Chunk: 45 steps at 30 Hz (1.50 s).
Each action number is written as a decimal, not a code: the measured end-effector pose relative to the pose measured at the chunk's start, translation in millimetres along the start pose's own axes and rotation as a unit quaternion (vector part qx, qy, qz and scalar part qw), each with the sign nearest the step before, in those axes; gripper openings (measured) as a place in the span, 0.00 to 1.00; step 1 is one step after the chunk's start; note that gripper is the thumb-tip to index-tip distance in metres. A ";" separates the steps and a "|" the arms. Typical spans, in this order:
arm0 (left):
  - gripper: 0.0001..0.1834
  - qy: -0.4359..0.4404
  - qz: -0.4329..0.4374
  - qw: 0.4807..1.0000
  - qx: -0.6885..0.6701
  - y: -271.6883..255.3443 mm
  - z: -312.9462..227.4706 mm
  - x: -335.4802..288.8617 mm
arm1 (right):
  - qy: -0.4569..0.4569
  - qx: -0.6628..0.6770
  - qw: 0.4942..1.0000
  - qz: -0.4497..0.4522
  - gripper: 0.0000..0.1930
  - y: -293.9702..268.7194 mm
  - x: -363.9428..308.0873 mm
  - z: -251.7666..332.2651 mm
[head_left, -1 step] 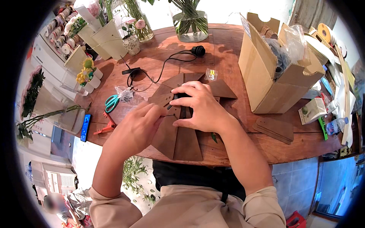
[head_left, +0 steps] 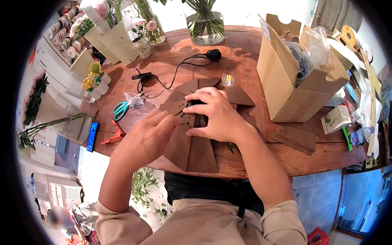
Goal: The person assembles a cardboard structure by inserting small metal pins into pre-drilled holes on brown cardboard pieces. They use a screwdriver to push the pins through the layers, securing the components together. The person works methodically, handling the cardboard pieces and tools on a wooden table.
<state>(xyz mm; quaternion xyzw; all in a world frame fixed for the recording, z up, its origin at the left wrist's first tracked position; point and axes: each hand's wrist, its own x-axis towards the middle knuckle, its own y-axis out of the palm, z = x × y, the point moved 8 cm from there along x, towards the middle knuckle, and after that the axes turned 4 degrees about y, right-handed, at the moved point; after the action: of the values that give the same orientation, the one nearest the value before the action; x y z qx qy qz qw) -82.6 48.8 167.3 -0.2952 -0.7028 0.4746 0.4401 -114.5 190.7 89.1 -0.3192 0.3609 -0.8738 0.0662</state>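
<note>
Several brown wedge-shaped panels [head_left: 192, 151] lie fanned out on the round wooden table [head_left: 245, 163] in front of me. My right hand [head_left: 214, 116] rests on the middle of the fan, its fingers and thumb curled around a small black part [head_left: 199, 119]. My left hand [head_left: 149, 132] lies on the fan's left panels with its fingers together, pinching a small thin dark piece [head_left: 182, 115] that points toward the black part. A small clear bag with yellow bits [head_left: 227, 80] lies just beyond my right hand.
An open cardboard box [head_left: 281, 85] stands at the right, with a stack of brown panels [head_left: 296, 139] beside it. A black cable with a socket [head_left: 212, 54], green scissors [head_left: 119, 109], a red clamp [head_left: 114, 136], a blue phone [head_left: 92, 136] and flower vases [head_left: 205, 27] ring the table.
</note>
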 end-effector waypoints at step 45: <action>0.14 -0.395 0.066 0.909 0.116 44.0 314.9 -103.6 | 0.002 -0.006 0.981 -0.194 0.20 -50.8 0.1 -11.9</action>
<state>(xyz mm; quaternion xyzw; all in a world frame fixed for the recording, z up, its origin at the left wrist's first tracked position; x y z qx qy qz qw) -320.3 -149.2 40.3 -0.0755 -0.7382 0.6586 0.1253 -115.9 234.8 117.0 -0.3821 0.2974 -0.8684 -0.1068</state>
